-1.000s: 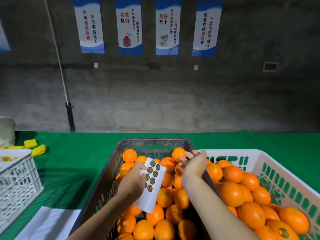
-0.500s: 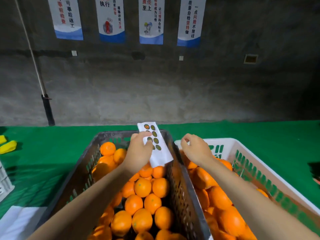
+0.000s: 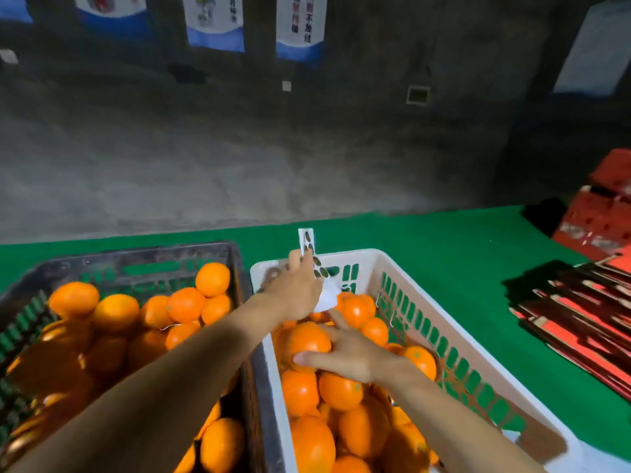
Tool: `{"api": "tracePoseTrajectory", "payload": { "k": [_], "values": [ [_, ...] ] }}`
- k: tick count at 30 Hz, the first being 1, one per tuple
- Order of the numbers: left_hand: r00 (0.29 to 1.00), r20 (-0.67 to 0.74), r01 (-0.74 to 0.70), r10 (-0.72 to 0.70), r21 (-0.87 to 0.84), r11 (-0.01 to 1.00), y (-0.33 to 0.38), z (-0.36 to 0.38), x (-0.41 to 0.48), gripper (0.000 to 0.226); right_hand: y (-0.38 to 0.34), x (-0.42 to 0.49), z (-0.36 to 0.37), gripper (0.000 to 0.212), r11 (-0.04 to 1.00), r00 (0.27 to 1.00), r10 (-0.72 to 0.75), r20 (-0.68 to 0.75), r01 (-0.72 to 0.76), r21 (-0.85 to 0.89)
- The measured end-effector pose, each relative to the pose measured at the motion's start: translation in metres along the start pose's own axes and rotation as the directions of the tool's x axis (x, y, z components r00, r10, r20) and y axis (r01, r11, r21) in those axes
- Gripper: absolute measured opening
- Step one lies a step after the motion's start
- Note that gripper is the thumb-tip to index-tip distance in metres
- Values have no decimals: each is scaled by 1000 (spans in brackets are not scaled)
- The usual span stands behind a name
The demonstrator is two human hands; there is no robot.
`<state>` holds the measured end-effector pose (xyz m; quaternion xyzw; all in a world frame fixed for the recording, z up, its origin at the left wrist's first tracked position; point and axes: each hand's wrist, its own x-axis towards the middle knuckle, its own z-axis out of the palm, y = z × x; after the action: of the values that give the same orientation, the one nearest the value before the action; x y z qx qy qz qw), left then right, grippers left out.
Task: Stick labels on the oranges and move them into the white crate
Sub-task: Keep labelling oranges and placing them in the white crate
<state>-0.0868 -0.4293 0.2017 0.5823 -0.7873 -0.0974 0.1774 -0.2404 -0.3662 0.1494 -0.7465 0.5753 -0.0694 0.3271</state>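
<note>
Your left hand (image 3: 300, 291) reaches over far-left corner of white crate (image 3: 365, 257), fingers pinching label sheet (image 3: 307, 242); sheet sticks up at hand's 12 o'clock. Your right hand (image 3: 355, 353) lies at 5 o'clock from left, fingers splayed straight, thumb and index touching orange (image 3: 307, 337) atop pile inside white crate. Dark crate (image 3: 153, 257), full of oranges, touches white crate at its 9 o'clock. Red boxes (image 3: 601, 213) at 3 o'clock.

dim and murky at the wall (image 3: 239, 148), brighter on the oranges (image 3: 341, 390); motion-blurred throughout, bowed and smeared toward edges.
</note>
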Motion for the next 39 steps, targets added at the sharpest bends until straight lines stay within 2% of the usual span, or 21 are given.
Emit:
{"api": "tracePoseTrajectory", "payload": {
  "k": [3, 5, 8, 10, 11, 12, 13, 15, 17, 20, 23, 26, 28, 30, 33, 39],
  "values": [
    [986, 109, 124, -125, 19, 992, -6, 17, 5, 58, 6, -14, -3, 110, 996, 999, -31, -9, 30, -89],
    [978, 128, 168, -164, -23, 986, -6, 19, 8, 54, 5, -27, -6, 107, 980, 998, -55, -8, 53, -193],
    [985, 59, 174, -165, -229, 958, -7, 9, 12, 52, -5, -38, -10, 95, 933, 998, -65, -16, 56, -355],
    [984, 14, 162, -177, -475, 865, -12, 5, 13, 48, -10, -42, -18, 94, 922, 998, -26, -62, 0, -387],
    [984, 37, 161, -177, -618, 770, -11, 3, 10, 45, -11, -45, -23, 98, 922, 995, 6, -95, -43, -385],
    [983, 70, 168, -170, -720, 673, -11, 4, 8, 42, -9, -48, -28, 103, 925, 992, 43, -123, -86, -370],
    [986, 81, 157, -147, -756, 635, -11, 6, 6, 41, -8, -52, -34, 102, 936, 987, 78, -141, -121, -331],
    [994, 55, 105, -94, -717, 689, -9, 9, 4, 39, -2, -57, -45, 79, 980, 974, 103, -204, -134, -146],
    [992, 3, 91, -126, -712, 696, -8, 10, 5, 40, 11, -61, -55, 59, 991, 946, 127, -298, -133, -1],
    [985, -45, 94, -169, -674, 733, -7, 11, 7, 43, 32, -70, -68, 57, 977, 940, 208, -270, -188, 98],
    [987, -45, 92, -155, -633, 769, -7, 15, 6, 44, 43, -78, -78, 50, 971, 933, 235, -273, -214, 104],
    [985, -59, 92, -165, -628, 773, -7, 14, 6, 44, 39, -81, -83, 48, 977, 885, 194, -422, -135, 164],
    [979, -90, 84, -182, -634, 769, -7, 14, 6, 43, 33, -84, -81, 36, 970, 833, 159, -531, -32, 240],
    [976, -110, 74, -186, -639, 766, -8, 14, 5, 42, 29, -85, -79, 35, 935, 843, 142, -519, 57, 349],
    [979, -115, 61, -168, -622, 780, -8, 16, 4, 42, 28, -81, -74, 41, 879, 880, 144, -453, 97, 467],
    [981, -115, 58, -157, -602, 797, -9, 18, 4, 41, 29, -54, -66, 55, 913, 926, 149, -347, 6, 407]
  ]
}}
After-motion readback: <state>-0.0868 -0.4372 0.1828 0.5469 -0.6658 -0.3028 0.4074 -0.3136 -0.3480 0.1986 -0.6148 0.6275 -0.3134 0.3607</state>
